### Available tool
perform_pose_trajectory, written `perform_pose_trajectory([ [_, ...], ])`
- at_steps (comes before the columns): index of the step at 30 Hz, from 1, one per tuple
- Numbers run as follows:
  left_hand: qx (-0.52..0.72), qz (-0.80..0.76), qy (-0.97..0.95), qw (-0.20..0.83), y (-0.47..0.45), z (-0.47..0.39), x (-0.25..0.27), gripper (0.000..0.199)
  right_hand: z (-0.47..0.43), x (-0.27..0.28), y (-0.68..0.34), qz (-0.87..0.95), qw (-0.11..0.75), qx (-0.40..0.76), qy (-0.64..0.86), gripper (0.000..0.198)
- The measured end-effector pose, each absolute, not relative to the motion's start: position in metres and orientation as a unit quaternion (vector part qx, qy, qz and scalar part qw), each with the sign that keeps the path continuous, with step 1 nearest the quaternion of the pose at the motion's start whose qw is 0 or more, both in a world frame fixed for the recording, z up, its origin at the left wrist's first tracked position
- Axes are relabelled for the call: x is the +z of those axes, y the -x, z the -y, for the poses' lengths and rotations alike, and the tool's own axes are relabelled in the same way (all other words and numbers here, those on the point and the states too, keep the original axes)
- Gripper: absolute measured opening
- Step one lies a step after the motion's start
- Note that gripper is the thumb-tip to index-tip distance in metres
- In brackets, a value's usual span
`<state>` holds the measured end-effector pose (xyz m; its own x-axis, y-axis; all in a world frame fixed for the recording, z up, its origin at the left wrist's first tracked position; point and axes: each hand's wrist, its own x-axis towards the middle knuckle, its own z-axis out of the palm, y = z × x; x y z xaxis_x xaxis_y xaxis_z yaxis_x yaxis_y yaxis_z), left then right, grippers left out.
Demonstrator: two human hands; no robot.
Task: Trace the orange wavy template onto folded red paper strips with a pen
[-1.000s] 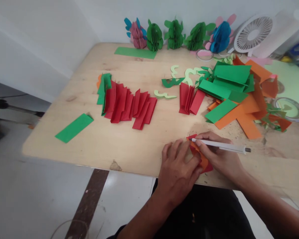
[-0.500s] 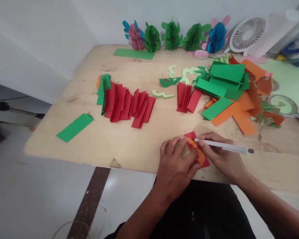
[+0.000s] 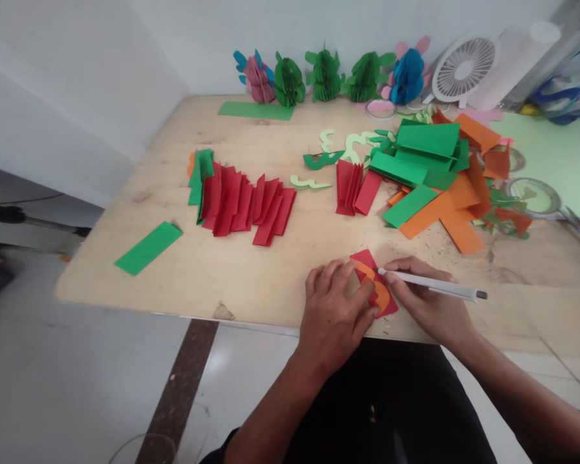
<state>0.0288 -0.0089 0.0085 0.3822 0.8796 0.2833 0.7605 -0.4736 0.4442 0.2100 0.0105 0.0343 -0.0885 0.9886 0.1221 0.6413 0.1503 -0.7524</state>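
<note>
My left hand point(image 3: 335, 309) presses flat on a folded red paper point(image 3: 367, 261) with an orange curved template point(image 3: 379, 294) on top of it, near the table's front edge. My right hand point(image 3: 423, 296) grips a white pen point(image 3: 432, 284), its tip touching the template's edge on the red paper. Both hands lie close together over this paper.
A fanned row of folded red papers point(image 3: 244, 205) lies mid-table, more red folds point(image 3: 352, 187) beside a heap of green and orange strips point(image 3: 430, 174). A green strip point(image 3: 148, 247) sits at the left. Paper figures point(image 3: 325, 76), a small fan point(image 3: 462, 67) and tape rolls line the back.
The view has shifted slightly, so everything sits a little further left and up. My hands stay on the red paper, with the pen tip moved slightly along the orange template.
</note>
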Motion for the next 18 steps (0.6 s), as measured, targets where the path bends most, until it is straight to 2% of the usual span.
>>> perform_pose_trajectory([
  [18,0.235,-0.501,-0.822,0.135,-0.0303,0.01,0.0108,0.036,-0.005,0.0251,-0.2095,0.679,0.351,0.252,0.594,0.012],
])
